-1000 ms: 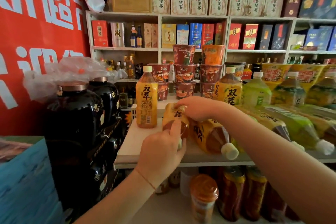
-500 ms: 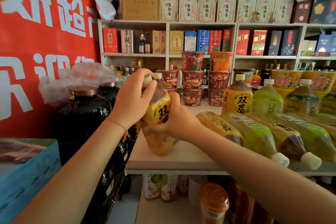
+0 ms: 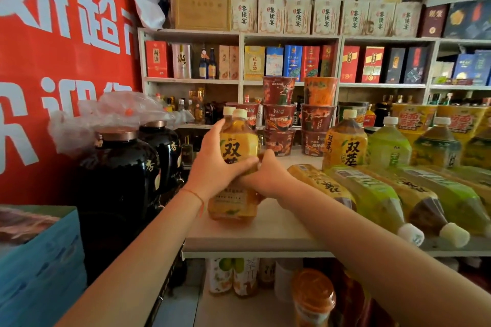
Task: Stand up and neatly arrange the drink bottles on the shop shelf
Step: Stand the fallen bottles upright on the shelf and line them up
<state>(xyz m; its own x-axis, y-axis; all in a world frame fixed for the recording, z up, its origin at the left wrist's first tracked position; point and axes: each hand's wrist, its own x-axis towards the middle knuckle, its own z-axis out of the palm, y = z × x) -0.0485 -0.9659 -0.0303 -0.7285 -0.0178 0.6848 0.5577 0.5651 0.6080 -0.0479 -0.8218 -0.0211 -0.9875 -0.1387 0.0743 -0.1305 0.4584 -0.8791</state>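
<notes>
An orange tea bottle (image 3: 236,151) with a white cap stands upright on the white shelf (image 3: 255,233) near its left end. My left hand (image 3: 215,167) grips its middle from the left. My right hand (image 3: 268,178) holds its lower right side. Directly behind it stands a second orange bottle (image 3: 228,111), only its cap showing. To the right, several orange and green bottles (image 3: 372,194) lie on their sides, caps toward me. Behind them an upright orange bottle (image 3: 345,141) and green bottles (image 3: 388,146) stand in a row.
Two black jars (image 3: 119,172) under a plastic bag stand left of the shelf. Stacked noodle cups (image 3: 279,114) sit at the shelf's back. A blue crate (image 3: 39,260) is at lower left. Bottles (image 3: 313,297) fill the lower shelf. Boxed goods line the far wall.
The bottle, lying on its side a second ago, was lifted and tilted, and now stands upright on the shelf. My left hand slid from its cap down to its middle.
</notes>
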